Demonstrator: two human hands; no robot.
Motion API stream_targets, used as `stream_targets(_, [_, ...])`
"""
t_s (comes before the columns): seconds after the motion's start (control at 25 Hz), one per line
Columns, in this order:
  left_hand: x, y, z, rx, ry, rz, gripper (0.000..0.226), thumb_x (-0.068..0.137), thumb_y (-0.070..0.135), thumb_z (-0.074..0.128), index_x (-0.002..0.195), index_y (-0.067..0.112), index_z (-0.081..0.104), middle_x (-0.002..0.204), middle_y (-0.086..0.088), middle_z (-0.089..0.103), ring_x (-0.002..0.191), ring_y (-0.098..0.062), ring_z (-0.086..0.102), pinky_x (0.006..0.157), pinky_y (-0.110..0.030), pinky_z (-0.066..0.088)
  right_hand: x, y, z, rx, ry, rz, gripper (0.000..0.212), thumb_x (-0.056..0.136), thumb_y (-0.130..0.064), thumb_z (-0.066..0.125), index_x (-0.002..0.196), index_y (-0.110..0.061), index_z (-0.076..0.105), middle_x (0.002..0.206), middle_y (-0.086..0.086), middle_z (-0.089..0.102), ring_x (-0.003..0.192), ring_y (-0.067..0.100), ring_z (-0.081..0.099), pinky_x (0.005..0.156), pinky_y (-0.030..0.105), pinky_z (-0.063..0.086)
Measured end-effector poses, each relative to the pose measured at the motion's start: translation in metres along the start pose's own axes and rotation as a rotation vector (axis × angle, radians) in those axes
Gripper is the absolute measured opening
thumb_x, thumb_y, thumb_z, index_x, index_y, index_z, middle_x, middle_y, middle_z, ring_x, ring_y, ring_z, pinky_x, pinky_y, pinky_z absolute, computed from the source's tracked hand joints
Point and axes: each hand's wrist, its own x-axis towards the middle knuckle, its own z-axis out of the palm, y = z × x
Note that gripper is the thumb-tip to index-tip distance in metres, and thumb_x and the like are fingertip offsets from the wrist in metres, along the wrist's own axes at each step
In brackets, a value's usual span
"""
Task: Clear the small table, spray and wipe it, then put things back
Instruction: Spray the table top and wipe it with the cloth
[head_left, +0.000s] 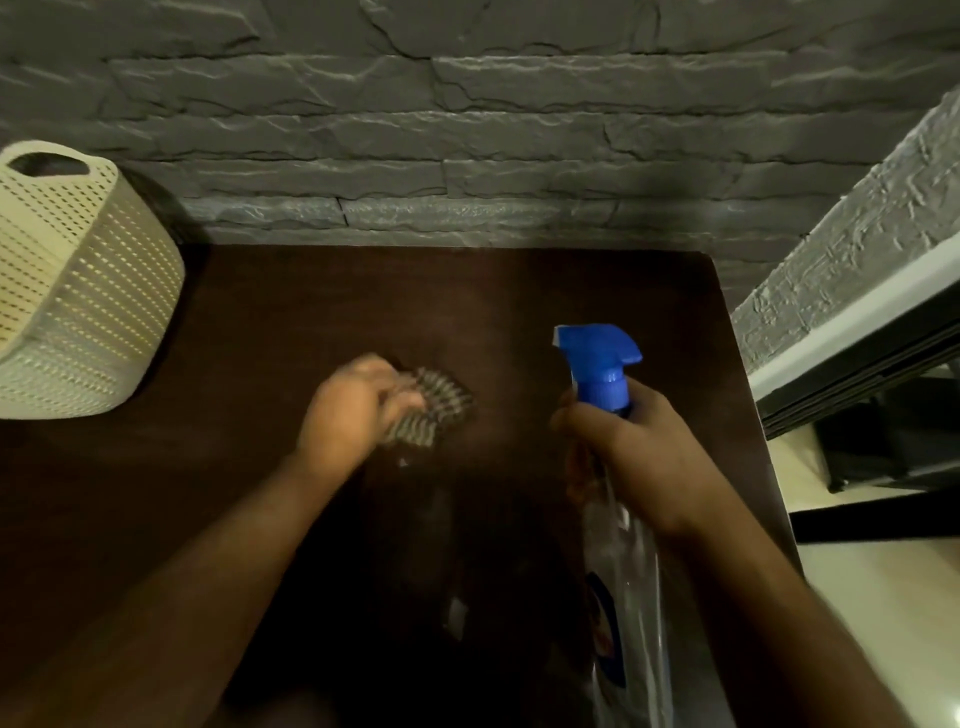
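Mid-wipe: left hand (353, 410) grips grey striped cloth (434, 408) on dark brown wooden table (249, 322), right hand (631, 457) holds clear blue-nozzled spray bottle (597, 364); cream perforated basket (72, 280) remains, restocking pending.

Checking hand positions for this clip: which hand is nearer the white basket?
Left. The left hand grips the cloth mid-table, right of the basket; the right hand holds the spray bottle farther right.
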Motion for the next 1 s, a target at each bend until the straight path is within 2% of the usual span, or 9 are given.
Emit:
stream_targets(0.08, [0.048,-0.011,-0.008,0.103,0.086,-0.215,0.03,0.084,0.04,0.067,0.099,0.015,0.075,0.099,-0.007,0.068,0.093,-0.027,0.064,0.081,-0.032,0.047,0.002,0.001,0.002,-0.015,0.013,-0.026,0.017,0.084,-0.016,0.063,0.099,-0.014,0.054,0.071,0.007,0.058,0.059,0.021,0.058,0.064,0.038,0.055])
stream_targets(0.12, [0.059,-0.001,0.001,0.125,0.101,-0.217,0.028,0.084,0.04,0.067,0.099,0.017,0.075,0.1,-0.007,0.067,0.093,-0.027,0.064,0.081,-0.033,0.048,0.001,0.001,0.004,-0.01,0.008,-0.034,0.016,0.084,-0.016,0.062,0.098,-0.014,0.054,0.072,0.007,0.058,0.059,0.021,0.058,0.063,0.037,0.055])
stream_targets(0.32, [-0.061,0.039,0.02,-0.019,-0.071,0.092,0.036,0.085,0.05,0.054,0.097,0.024,0.074,0.096,0.004,0.064,0.088,-0.017,0.061,0.076,-0.031,0.048,-0.009,0.0,0.01,0.031,-0.053,-0.01,0.02,0.085,-0.015,0.062,0.102,-0.012,0.054,0.072,0.007,0.059,0.057,0.02,0.058,0.057,0.031,0.054])
stream_targets(0.52, [0.028,0.018,0.003,0.147,0.105,-0.234,0.032,0.087,0.042,0.064,0.098,0.014,0.074,0.1,-0.009,0.065,0.092,-0.03,0.063,0.079,-0.035,0.048,-0.014,0.008,0.009,-0.027,-0.015,-0.051,0.017,0.084,-0.017,0.062,0.099,-0.012,0.055,0.076,0.012,0.058,0.063,0.026,0.057,0.066,0.042,0.055])
stream_targets(0.6, [0.02,0.049,0.024,0.127,0.063,-0.194,0.031,0.085,0.044,0.064,0.099,0.018,0.074,0.1,-0.005,0.065,0.09,-0.027,0.063,0.079,-0.035,0.049,-0.017,0.01,0.009,-0.034,-0.023,-0.043,0.018,0.084,-0.018,0.062,0.099,-0.012,0.056,0.078,0.012,0.059,0.066,0.028,0.057,0.07,0.046,0.054])
stream_targets(0.68, [-0.042,0.072,0.034,0.037,-0.06,-0.033,0.031,0.084,0.046,0.061,0.097,0.022,0.074,0.095,0.001,0.064,0.087,-0.02,0.061,0.076,-0.034,0.049,-0.024,0.012,0.006,-0.026,-0.047,-0.037,0.017,0.084,-0.017,0.062,0.098,-0.011,0.054,0.075,0.011,0.058,0.062,0.026,0.057,0.065,0.041,0.055])
stream_targets(0.76, [-0.09,0.058,0.02,-0.023,-0.038,0.015,0.035,0.085,0.049,0.057,0.096,0.021,0.075,0.093,0.003,0.065,0.086,-0.016,0.061,0.076,-0.032,0.048,-0.032,0.016,0.0,-0.01,-0.046,-0.038,0.017,0.084,-0.015,0.062,0.097,-0.01,0.053,0.071,0.011,0.057,0.058,0.024,0.056,0.06,0.037,0.054])
stream_targets(0.92, [-0.008,0.012,-0.003,0.18,0.15,-0.321,0.032,0.088,0.043,0.06,0.096,0.015,0.074,0.096,-0.009,0.067,0.09,-0.029,0.064,0.076,-0.034,0.047,-0.036,0.024,-0.006,-0.073,-0.009,-0.066,0.02,0.083,-0.019,0.062,0.099,-0.01,0.054,0.073,0.01,0.058,0.061,0.025,0.057,0.065,0.039,0.055])
stream_targets(1.0, [0.024,0.038,0.013,0.184,0.148,-0.334,0.03,0.087,0.044,0.063,0.097,0.017,0.074,0.097,-0.008,0.068,0.089,-0.027,0.065,0.075,-0.034,0.049,-0.035,0.024,-0.004,-0.066,0.0,-0.08,0.017,0.084,-0.019,0.062,0.098,-0.013,0.055,0.073,0.007,0.058,0.062,0.022,0.057,0.065,0.037,0.054])
